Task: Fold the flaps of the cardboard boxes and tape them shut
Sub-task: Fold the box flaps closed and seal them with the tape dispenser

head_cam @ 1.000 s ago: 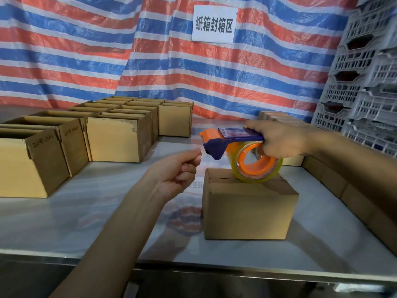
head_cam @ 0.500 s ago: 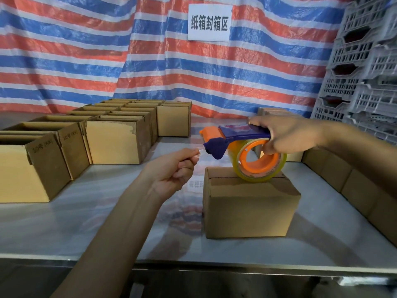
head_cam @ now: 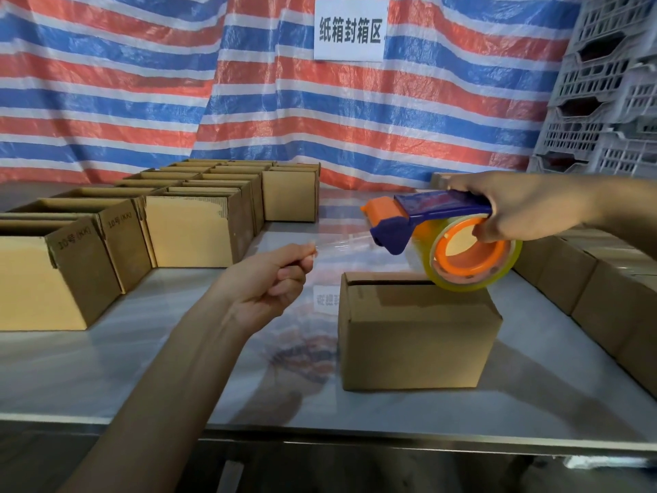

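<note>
A small cardboard box (head_cam: pixel 416 336) with its flaps folded down stands on the metal table (head_cam: pixel 177 378), right of centre. Above its top my right hand (head_cam: pixel 522 211) grips a blue and orange tape dispenser (head_cam: pixel 433 211) that carries a roll of clear tape (head_cam: pixel 469 259). My left hand (head_cam: pixel 273 279) pinches the free end of the tape. A clear strip of tape (head_cam: pixel 341 243) stretches in the air from those fingers to the dispenser's mouth, left of the box.
Several open cardboard boxes (head_cam: pixel 192 225) stand in rows at the left and back of the table. More boxes (head_cam: pixel 604 290) line the right edge. Grey plastic crates (head_cam: pixel 611 83) are stacked at the far right. A striped tarp (head_cam: pixel 177 83) with a white sign (head_cam: pixel 350 30) hangs behind.
My left hand has pulled the tape end away to the left, so a longer strip is drawn out. The dispenser has stayed above the box.
</note>
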